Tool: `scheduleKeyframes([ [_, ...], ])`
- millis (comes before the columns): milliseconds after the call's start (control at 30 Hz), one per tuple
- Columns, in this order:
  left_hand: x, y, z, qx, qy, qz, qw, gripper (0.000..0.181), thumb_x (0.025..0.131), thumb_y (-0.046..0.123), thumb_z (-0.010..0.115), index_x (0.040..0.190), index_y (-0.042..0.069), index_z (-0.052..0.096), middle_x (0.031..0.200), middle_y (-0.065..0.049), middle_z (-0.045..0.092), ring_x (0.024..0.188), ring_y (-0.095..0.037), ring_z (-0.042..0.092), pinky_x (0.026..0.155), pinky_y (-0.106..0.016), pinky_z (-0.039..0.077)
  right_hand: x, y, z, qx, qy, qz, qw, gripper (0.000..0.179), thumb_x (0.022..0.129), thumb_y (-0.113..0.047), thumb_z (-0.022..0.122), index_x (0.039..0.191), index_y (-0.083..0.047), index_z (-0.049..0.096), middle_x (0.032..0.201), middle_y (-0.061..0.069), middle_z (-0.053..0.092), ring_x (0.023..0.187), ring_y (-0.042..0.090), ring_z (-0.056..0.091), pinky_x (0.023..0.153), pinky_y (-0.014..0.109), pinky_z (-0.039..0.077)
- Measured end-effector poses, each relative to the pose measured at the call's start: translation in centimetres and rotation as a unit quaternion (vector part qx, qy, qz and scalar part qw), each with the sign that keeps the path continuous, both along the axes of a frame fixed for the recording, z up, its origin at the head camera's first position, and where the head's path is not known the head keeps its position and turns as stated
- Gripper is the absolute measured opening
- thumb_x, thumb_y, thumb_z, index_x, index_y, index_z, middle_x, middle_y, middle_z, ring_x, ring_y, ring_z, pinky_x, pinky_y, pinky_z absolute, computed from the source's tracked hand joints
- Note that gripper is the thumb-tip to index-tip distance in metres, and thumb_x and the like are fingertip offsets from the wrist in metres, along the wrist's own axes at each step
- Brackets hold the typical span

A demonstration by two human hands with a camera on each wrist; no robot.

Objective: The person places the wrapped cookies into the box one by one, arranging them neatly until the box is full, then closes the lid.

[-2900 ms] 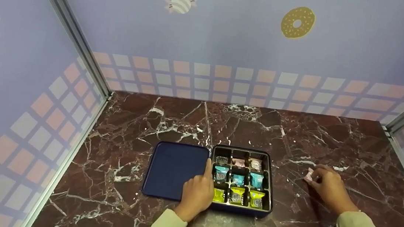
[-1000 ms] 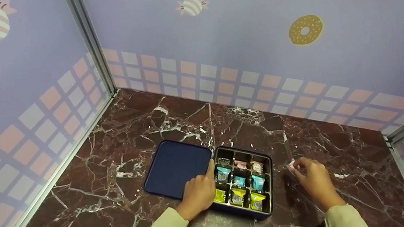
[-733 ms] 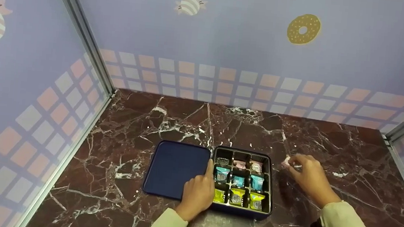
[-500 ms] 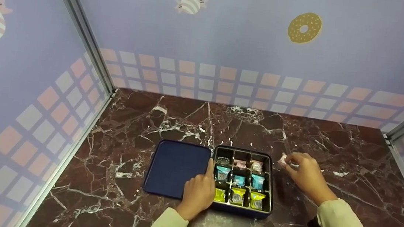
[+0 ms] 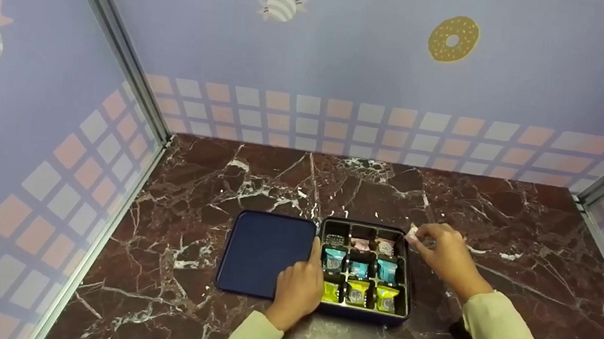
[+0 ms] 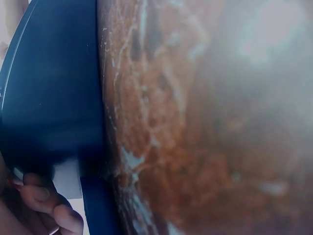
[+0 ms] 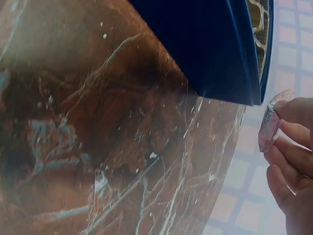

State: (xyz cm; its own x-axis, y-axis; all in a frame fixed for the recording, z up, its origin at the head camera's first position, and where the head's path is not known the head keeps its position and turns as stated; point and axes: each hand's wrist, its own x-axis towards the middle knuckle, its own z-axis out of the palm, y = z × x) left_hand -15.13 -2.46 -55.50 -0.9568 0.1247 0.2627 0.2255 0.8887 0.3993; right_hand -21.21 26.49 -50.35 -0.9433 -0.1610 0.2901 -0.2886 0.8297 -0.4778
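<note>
A dark blue box [image 5: 361, 315] with a divided tray stands on the marble table. Its back row has pink-wrapped candies [image 5: 385, 248] in the middle and right compartments; the back-left one shows a bare dark bottom. Blue-wrapped candies [image 5: 387, 270] fill the middle row, yellow-wrapped candies [image 5: 386, 298] the front. My right hand [image 5: 446, 255] pinches another pink-wrapped candy [image 7: 270, 125] between thumb and fingers, at the box's back-right corner. My left hand [image 5: 298, 291] rests at the box's left edge, index finger straight along the rim, other fingers bent.
A flat dark blue lid [image 5: 263, 254] lies left of the box, partly under my left hand. The marble table [image 5: 199, 314] runs back to a lilac wall [image 5: 346, 57] with donut and candy prints; panels also stand at both sides.
My right hand has brought the pink-wrapped candy leftward from the table at the right up to the box's back-right corner. The left hand, box and lid have stayed in place.
</note>
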Motion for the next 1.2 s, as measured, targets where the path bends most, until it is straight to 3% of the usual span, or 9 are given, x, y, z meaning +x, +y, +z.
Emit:
scheduleKeyframes([
  [267,0.0,0.1,-0.2,-0.012,0.022,0.002,0.9997,0.051,0.098,0.019,0.045,0.147,0.007,0.04,0.053,-0.004,0.055,0.039,-0.016,0.04,0.036,-0.031,0.022,0.0,-1.5,0.2,-0.01,-0.002,0.013,0.9999,0.024,0.085,-0.022,0.074,0.097,-0.002,0.07,0.097,0.016,0.069,0.084,0.03,0.062,0.075,0.045,0.052],
  [600,0.0,0.1,-0.1,-0.003,0.016,0.001,0.9999,0.051,0.098,0.019,0.045,0.147,0.005,0.04,0.054,-0.005,0.057,0.039,-0.016,0.041,0.037,-0.03,0.025,-0.1,-3.8,0.6,0.008,0.019,0.049,0.9986,0.014,0.084,-0.023,0.076,0.08,-0.013,0.066,0.088,0.005,0.068,0.084,0.022,0.058,0.073,0.039,0.049],
  [933,0.2,0.0,-0.2,-0.014,0.007,0.007,0.9999,0.053,0.097,0.018,0.046,0.148,0.005,0.038,0.052,-0.003,0.053,0.04,-0.015,0.04,0.037,-0.03,0.026,-0.2,-6.1,1.0,0.009,-0.016,0.071,0.9973,0.012,0.083,-0.02,0.076,0.086,-0.01,0.069,0.092,0.007,0.067,0.087,0.023,0.061,0.076,0.039,0.053],
  [1200,0.2,0.0,-0.1,-0.024,0.053,0.01,0.9983,0.048,0.098,0.019,0.047,0.144,0.008,0.045,0.058,-0.008,0.061,0.043,-0.024,0.053,0.036,-0.036,0.029,-0.5,-8.1,1.6,0.023,-0.015,0.11,0.9936,0.01,0.083,-0.021,0.076,0.084,-0.014,0.068,0.086,0.0,0.067,0.082,0.017,0.059,0.074,0.037,0.05],
])
